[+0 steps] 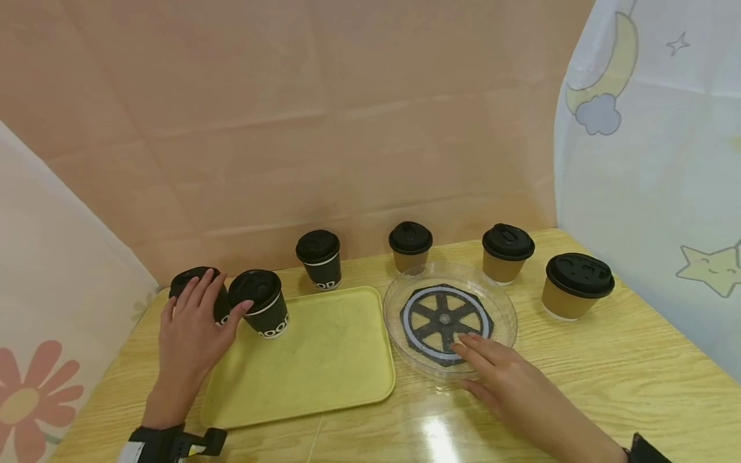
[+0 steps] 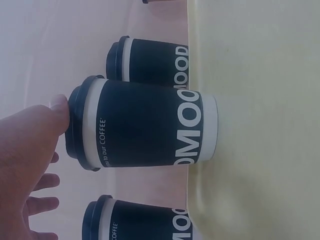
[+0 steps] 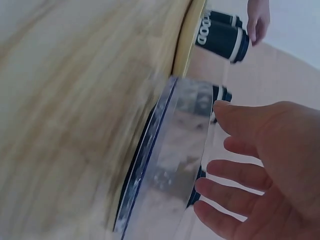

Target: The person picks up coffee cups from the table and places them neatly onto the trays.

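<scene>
On the yellow tray's [image 1: 324, 360] back left corner stands a black paper coffee cup [image 1: 269, 318] with a black lid. My left hand [image 1: 197, 321] is at this cup, thumb by the lid's edge and fingers spread. In the head view those fingers overlap the lid of a second black cup [image 1: 181, 283], which they partly hide. The left wrist view shows the thumb at the near cup's lid [image 2: 80, 122]. My right hand [image 1: 503, 373] hovers at the near rim of a clear round dish [image 1: 506, 321], its fingers extended. Beneath the dish's clear bottom shows a dark spoked turntable base [image 1: 444, 302].
Behind the tray stands another black cup [image 1: 324, 273]. Three tan cups with black lids, at the back [image 1: 410, 257], back right [image 1: 502, 267] and right [image 1: 567, 302], stand around the dish on the wooden table [image 1: 579, 373]. Cloth sheets hang behind and at both sides.
</scene>
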Available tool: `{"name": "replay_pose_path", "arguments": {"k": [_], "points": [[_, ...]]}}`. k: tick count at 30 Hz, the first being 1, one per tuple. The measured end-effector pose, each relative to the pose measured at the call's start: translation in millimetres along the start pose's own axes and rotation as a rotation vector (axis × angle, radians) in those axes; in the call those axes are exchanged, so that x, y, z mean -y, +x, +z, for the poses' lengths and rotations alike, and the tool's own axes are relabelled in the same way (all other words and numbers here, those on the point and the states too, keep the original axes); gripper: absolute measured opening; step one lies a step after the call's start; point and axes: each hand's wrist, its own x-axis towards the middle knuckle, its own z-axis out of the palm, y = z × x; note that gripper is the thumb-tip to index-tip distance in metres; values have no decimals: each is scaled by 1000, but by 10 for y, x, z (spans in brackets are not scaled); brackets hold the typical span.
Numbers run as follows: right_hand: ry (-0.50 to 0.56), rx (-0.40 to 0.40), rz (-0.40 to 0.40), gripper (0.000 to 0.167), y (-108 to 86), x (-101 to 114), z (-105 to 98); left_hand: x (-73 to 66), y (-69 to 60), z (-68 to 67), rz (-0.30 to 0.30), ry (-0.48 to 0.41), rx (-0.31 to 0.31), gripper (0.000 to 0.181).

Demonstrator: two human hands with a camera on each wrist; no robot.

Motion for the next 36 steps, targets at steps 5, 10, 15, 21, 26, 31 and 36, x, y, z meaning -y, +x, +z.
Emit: {"name": "replay_pose_path", "arguments": {"k": [5, 10, 15, 21, 26, 31, 36], "points": [[9, 52, -9, 58, 102, 78, -9, 2, 10, 10, -2, -5, 7, 65], [3, 41, -79, 61, 220, 134, 30, 20, 43, 27, 2, -11, -14, 63], [23, 32, -125, 60, 360, 207, 107, 58, 58, 43, -6, -10, -27, 63], [45, 60, -156, 56, 473, 304, 189, 93, 58, 42, -27, -18, -3, 63], [63, 103, -174, 55, 548, 373, 233, 117, 71, 21, -42, -17, -18, 61], [73, 130, -198, 51, 629, 444, 282, 180, 82, 0, -61, -9, -10, 61], [67, 180, -225, 50, 686, 524, 330, 244, 86, -4, -65, 10, -31, 59]]}}
